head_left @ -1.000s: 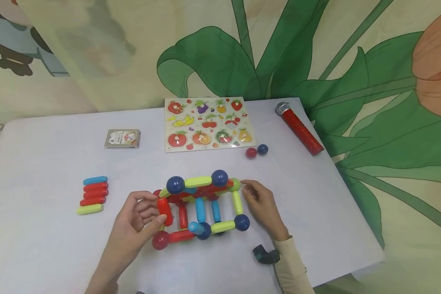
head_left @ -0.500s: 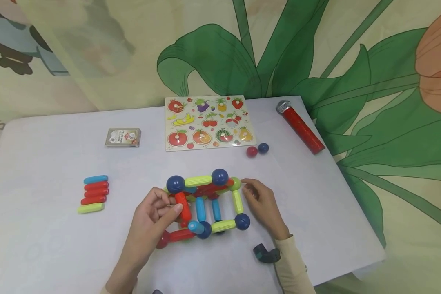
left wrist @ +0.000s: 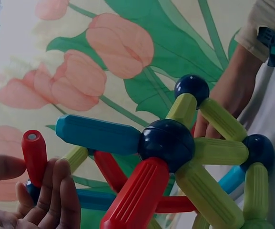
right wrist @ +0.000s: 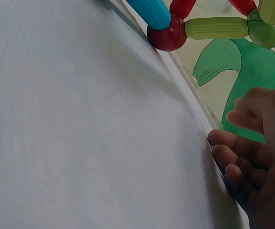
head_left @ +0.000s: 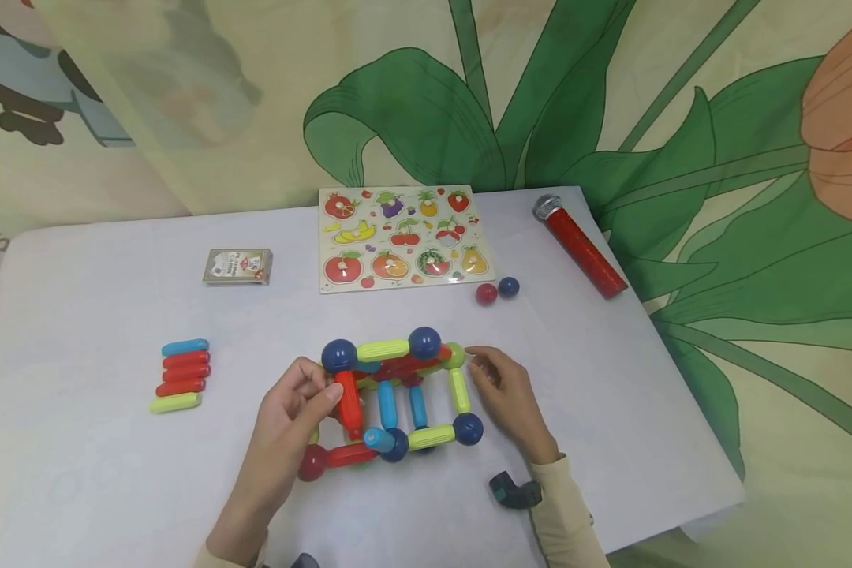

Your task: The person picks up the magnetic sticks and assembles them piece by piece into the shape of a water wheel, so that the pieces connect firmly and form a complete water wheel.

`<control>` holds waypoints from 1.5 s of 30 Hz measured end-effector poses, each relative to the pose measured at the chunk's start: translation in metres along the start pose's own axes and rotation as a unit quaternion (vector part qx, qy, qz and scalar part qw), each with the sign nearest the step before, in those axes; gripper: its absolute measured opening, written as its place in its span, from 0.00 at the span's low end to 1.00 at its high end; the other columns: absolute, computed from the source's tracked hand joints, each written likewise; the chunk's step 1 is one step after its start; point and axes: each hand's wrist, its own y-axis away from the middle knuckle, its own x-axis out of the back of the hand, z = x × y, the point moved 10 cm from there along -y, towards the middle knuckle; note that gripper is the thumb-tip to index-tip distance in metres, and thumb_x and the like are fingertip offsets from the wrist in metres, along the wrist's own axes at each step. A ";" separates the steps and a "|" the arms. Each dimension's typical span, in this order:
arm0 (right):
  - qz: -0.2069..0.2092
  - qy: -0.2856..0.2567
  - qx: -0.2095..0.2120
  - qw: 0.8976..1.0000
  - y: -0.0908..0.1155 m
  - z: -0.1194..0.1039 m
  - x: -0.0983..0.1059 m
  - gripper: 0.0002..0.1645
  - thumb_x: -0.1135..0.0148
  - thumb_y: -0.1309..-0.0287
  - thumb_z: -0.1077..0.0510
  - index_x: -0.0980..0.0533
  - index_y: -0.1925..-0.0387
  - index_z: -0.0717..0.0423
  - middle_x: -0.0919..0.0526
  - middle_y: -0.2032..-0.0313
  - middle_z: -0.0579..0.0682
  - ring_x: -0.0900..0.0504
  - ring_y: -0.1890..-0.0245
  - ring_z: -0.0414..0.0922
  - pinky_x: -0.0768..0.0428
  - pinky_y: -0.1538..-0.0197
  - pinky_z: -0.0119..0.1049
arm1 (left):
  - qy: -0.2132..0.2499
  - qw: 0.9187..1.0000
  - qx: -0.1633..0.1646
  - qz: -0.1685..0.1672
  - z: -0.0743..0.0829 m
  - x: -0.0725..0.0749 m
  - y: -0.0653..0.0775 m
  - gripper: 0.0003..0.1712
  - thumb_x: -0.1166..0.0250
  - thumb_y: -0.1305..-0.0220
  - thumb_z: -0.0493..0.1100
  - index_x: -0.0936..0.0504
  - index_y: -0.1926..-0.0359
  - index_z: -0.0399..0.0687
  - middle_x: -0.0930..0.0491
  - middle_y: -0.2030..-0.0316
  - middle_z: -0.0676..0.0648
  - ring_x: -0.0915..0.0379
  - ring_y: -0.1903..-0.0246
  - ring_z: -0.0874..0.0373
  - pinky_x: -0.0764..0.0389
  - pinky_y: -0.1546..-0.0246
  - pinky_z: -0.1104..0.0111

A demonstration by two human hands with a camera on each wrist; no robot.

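A frame of coloured magnetic rods and balls (head_left: 383, 351) stands on the table before me. My left hand (head_left: 284, 418) pinches a red magnetic rod (head_left: 349, 404) between thumb and fingers, its top end at the blue ball (head_left: 339, 356) on the frame's upper left corner. In the left wrist view the free end of the red rod (left wrist: 34, 155) shows a metal tip. A blue rod (head_left: 379, 440) juts from the lower blue ball. To the right, my right hand (head_left: 507, 398) rests with loosely bent fingers, a fingertip beside the green ball (head_left: 455, 356); whether they touch I cannot tell.
Several loose rods (head_left: 184, 371) lie in a row at left. Behind are a card box (head_left: 237, 267), a fruit puzzle board (head_left: 406, 241), a red ball (head_left: 486, 294), a blue ball (head_left: 509, 287) and a red microphone (head_left: 582, 248). A black strap-like object (head_left: 514, 491) sits by the right wrist.
My left hand has moved right with the red rod, bringing its top end to the upper left blue ball. My right hand has stayed in place.
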 end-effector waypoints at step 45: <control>-0.045 -0.169 0.358 0.917 0.081 -0.209 0.000 0.24 0.34 0.43 0.52 0.26 0.48 0.59 0.22 0.51 0.54 0.23 0.49 0.46 0.20 0.49 0.35 | 0.057 0.998 -0.029 -0.015 0.004 -0.003 -0.003 0.09 0.43 0.33 0.37 0.37 0.64 0.41 0.19 0.73 0.45 0.24 0.71 0.54 0.24 0.66 0.68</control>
